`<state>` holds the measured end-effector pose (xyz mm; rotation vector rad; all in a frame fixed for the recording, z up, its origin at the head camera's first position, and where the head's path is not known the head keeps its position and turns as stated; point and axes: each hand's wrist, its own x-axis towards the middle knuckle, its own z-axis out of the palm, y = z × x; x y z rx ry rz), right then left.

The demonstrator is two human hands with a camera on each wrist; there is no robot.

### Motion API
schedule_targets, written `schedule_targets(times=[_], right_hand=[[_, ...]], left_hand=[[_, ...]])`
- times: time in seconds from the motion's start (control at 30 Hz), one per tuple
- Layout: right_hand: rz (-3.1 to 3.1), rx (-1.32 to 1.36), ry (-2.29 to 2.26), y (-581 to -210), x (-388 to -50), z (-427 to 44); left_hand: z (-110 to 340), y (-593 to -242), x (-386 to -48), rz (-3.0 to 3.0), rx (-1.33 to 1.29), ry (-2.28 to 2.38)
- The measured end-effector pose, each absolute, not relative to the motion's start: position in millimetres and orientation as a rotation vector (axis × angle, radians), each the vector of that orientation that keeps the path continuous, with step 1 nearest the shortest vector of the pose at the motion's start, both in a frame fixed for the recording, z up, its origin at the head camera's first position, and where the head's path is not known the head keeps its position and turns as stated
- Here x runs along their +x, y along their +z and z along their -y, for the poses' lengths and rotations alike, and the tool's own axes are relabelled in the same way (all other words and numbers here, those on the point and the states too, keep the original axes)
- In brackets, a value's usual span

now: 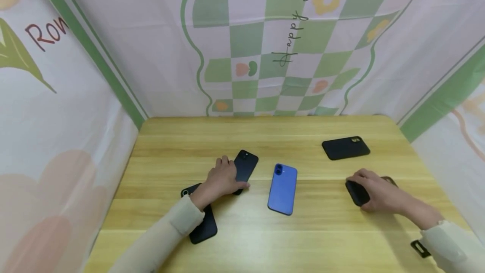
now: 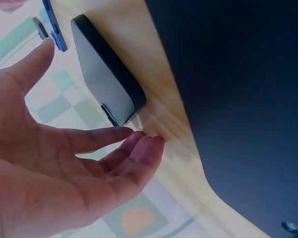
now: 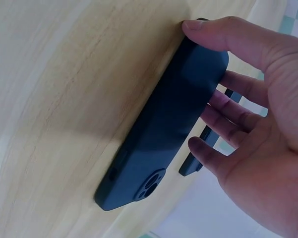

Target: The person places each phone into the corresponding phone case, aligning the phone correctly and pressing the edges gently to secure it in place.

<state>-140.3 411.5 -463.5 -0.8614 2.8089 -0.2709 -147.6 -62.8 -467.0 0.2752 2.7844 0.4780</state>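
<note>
Fingers (image 2: pixel 96 140) of your left hand (image 1: pixel 221 177) loosely spread, thumb well apart, beside dark phone (image 1: pixel 248 165); contact unclear. Take blue phone (image 1: pixel 282 188) as clock centre, head view. Nearest you: black piece (image 1: pixel 204 224), phone or case unclear, at eight o'clock, partly behind your left sleeve (image 1: pixel 166 228). Your right hand (image 1: pixel 380 193) at three, thumb and fingers pinching black case (image 1: pixel 357 193). Dark phone at ten. Farthest on worktop (image 1: pixel 242 136): second case (image 1: pixel 342 148), at two, well apart from blue phone.
</note>
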Motion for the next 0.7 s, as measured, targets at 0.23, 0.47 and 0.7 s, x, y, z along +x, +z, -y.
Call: schedule_targets(times=[0.23,0.47,0.7], right_hand=[[-2.787,-0.896,-0.249,-464.1,-137.5,-410.7],[-2.9,-0.68,-0.257,-462.8,-134.6,-415.0],[-2.84,-0.059,-0.221,-444.0,-133.3,-434.3]], left_hand=[[60.5,-466.7,-148.9,-2.803,0.268,0.452],[55.3,-471.1,-152.2,-2.817,0.248,0.408],[52.1,-471.1,-154.2,-2.815,0.23,0.408]])
